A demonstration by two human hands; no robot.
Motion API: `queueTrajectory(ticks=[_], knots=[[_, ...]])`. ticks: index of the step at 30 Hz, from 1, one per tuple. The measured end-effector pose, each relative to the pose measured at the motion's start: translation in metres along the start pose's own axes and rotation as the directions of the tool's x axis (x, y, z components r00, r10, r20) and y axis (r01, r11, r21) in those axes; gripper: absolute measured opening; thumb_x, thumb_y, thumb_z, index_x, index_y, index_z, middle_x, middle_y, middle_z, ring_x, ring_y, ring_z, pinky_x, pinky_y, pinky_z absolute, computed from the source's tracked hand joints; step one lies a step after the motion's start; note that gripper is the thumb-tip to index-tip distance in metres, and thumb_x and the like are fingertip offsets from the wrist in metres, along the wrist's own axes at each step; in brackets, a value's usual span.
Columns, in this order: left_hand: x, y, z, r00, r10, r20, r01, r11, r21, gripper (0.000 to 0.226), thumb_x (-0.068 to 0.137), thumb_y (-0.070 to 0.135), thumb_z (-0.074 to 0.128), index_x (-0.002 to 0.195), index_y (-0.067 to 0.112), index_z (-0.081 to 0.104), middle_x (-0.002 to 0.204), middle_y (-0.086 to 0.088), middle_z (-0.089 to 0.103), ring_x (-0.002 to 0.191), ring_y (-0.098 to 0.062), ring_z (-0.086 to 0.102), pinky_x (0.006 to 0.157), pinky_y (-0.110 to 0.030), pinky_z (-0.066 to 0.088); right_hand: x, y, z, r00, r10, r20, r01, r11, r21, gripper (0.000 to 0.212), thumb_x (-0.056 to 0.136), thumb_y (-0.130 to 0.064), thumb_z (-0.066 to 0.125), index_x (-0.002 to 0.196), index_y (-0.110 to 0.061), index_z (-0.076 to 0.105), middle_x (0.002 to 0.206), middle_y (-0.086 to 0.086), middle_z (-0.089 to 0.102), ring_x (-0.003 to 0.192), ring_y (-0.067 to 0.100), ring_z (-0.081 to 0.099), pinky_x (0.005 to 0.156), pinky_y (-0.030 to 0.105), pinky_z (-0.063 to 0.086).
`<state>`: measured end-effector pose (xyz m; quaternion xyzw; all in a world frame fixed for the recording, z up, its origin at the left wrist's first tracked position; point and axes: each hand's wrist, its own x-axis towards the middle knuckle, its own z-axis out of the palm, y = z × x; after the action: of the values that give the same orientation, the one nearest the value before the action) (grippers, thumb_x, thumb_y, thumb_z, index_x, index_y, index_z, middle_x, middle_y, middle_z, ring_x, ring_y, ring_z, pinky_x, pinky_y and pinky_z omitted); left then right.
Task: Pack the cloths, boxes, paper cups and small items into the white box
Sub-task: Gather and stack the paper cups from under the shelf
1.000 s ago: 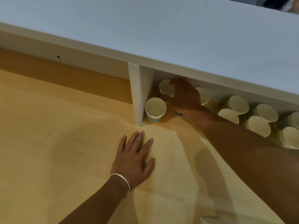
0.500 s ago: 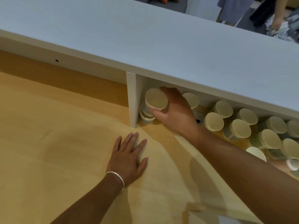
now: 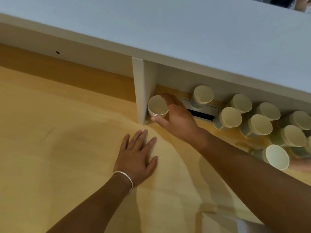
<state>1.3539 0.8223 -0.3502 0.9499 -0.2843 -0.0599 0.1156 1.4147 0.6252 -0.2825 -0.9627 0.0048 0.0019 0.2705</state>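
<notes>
My right hand [image 3: 176, 116] reaches under the white shelf and wraps a small stack of paper cups [image 3: 157, 106] that stands beside the white divider [image 3: 141, 91]. Thumb and fingers curl around the stack's side. My left hand [image 3: 137, 157] lies flat on the wooden table with fingers spread, holding nothing; a silver bangle circles its wrist. Several more paper cups [image 3: 231, 117] stand under the shelf to the right, one at the front right [image 3: 276, 159] showing its open mouth. A corner of the white box [image 3: 218, 222] shows at the bottom edge.
The white shelf top [image 3: 185, 31] overhangs the cups and leaves a low gap. A metal cable outlet [image 3: 201, 109] is set into the wooden table [image 3: 50, 132] behind my right hand, with one cup [image 3: 202, 96] standing on it.
My right hand carried the cup it held down onto the cup beside the divider, so the two are stacked and still in my grip. The left hand has stayed flat.
</notes>
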Motion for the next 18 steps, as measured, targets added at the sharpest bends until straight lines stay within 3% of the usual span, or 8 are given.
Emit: queueTrajectory(ticks=[3, 5, 8, 10, 13, 18], knots=[[-0.001, 0.0, -0.002, 1.0, 0.001, -0.001, -0.001, 1.0, -0.001, 0.061, 0.09, 0.059, 0.035, 0.145, 0.034, 0.035, 0.158, -0.004, 0.024, 0.147, -0.019, 0.013, 0.117, -0.049, 0.01, -0.008, 0.005, -0.01, 1.0, -0.01, 0.018, 0.01, 1.0, 0.007, 0.086, 0.075, -0.068, 0.059, 0.143, -0.031, 0.022, 0.148, -0.006, 0.03, 0.125, 0.017, 0.042, 0.087, 0.03, 0.042], [-0.001, 0.001, -0.004, 1.0, 0.001, -0.001, -0.001, 1.0, 0.003, 0.061, 0.09, 0.059, 0.035, 0.145, 0.034, 0.035, 0.158, -0.004, 0.024, 0.147, -0.019, 0.013, 0.117, -0.048, 0.009, -0.013, 0.014, -0.024, 0.995, 0.025, -0.091, -0.021, 0.999, 0.039, 0.077, 0.077, -0.062, 0.061, 0.14, -0.035, 0.028, 0.141, -0.006, 0.037, 0.115, 0.015, 0.049, 0.08, 0.029, 0.044], [-0.001, 0.003, -0.005, 1.0, -0.002, 0.002, 0.002, 1.0, 0.02, 0.061, 0.09, 0.059, 0.034, 0.145, 0.034, 0.036, 0.158, -0.004, 0.025, 0.147, -0.019, 0.015, 0.117, -0.047, 0.009, -0.013, 0.038, -0.051, 0.935, 0.198, -0.295, -0.195, 0.98, 0.04, 0.06, 0.079, -0.044, 0.067, 0.132, -0.027, 0.044, 0.132, 0.0, 0.046, 0.117, 0.021, 0.049, 0.085, 0.032, 0.045], [0.0, 0.003, -0.005, 1.0, 0.001, -0.002, -0.001, 1.0, 0.021, 0.061, 0.089, 0.059, 0.034, 0.145, 0.033, 0.037, 0.157, -0.004, 0.026, 0.147, -0.019, 0.015, 0.117, -0.047, 0.009, -0.008, 0.053, -0.064, 0.897, 0.279, -0.343, -0.31, 0.95, -0.039, 0.06, 0.08, -0.045, 0.065, 0.131, -0.02, 0.046, 0.131, 0.006, 0.048, 0.119, 0.027, 0.047, 0.089, 0.037, 0.046], [0.0, 0.003, -0.004, 1.0, 0.0, -0.01, 0.0, 1.0, 0.022, 0.06, 0.089, 0.059, 0.035, 0.144, 0.035, 0.037, 0.157, -0.003, 0.026, 0.146, -0.019, 0.015, 0.117, -0.047, 0.009, 0.001, 0.067, -0.073, 0.907, 0.31, -0.285, -0.356, 0.926, -0.128, 0.073, 0.077, -0.053, 0.065, 0.135, -0.012, 0.044, 0.132, 0.013, 0.049, 0.121, 0.032, 0.046, 0.098, 0.042, 0.042], [0.001, 0.003, -0.004, 1.0, 0.0, -0.022, 0.0, 1.0, 0.02, 0.06, 0.088, 0.059, 0.038, 0.143, 0.035, 0.038, 0.157, -0.002, 0.027, 0.146, -0.018, 0.016, 0.117, -0.046, 0.01, 0.012, 0.077, -0.07, 0.916, 0.352, -0.193, -0.384, 0.909, -0.164, 0.071, 0.079, -0.048, 0.066, 0.137, -0.016, 0.04, 0.133, 0.014, 0.047, 0.12, 0.034, 0.048, 0.092, 0.042, 0.043]])
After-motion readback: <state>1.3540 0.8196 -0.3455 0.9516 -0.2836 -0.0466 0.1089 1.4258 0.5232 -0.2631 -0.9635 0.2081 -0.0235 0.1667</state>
